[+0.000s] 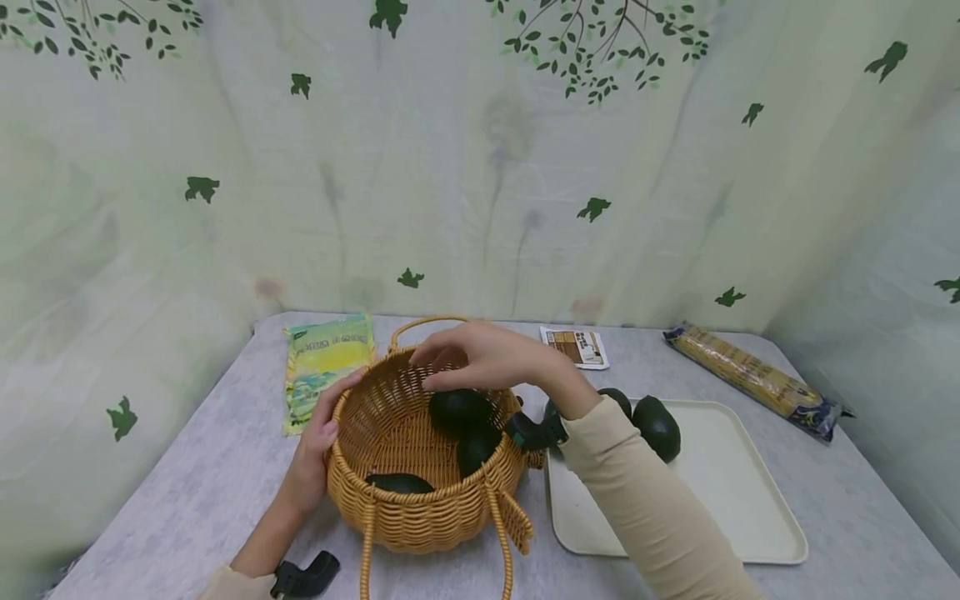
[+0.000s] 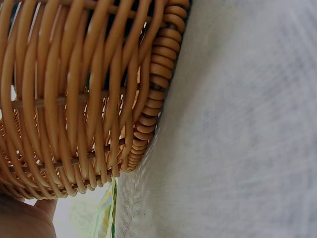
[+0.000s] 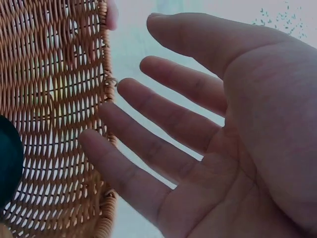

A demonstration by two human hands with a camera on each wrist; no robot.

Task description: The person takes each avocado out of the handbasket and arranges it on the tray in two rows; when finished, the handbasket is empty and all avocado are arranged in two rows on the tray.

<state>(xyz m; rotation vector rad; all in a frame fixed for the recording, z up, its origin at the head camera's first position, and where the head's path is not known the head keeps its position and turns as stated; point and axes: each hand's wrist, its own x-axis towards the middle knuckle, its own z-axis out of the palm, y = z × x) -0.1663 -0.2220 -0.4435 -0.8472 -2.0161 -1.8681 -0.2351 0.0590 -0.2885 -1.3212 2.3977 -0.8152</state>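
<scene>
A round wicker basket (image 1: 423,533) stands on the table with three dark green avocados (image 1: 400,482) visible inside. Two of these lie together against its right side and one near the front. At the basket's left side my left hand (image 1: 309,467) holds it, fingers along the outer wall just by the rim. My right hand (image 1: 487,357) hovers over the back right of the opening, palm down, with nothing in it. In the right wrist view its fingers (image 3: 143,153) are spread and loosely extended, and the edge of an avocado (image 3: 9,163) shows at the left.
Right of the basket lies a white tray (image 1: 738,492) bearing more avocados (image 1: 657,428), partly behind my right forearm. A yellow-green packet (image 1: 326,354) is at the back left, a small brown-and-white packet (image 1: 576,347) at the back, and a long noodle-like pack (image 1: 753,377) far right.
</scene>
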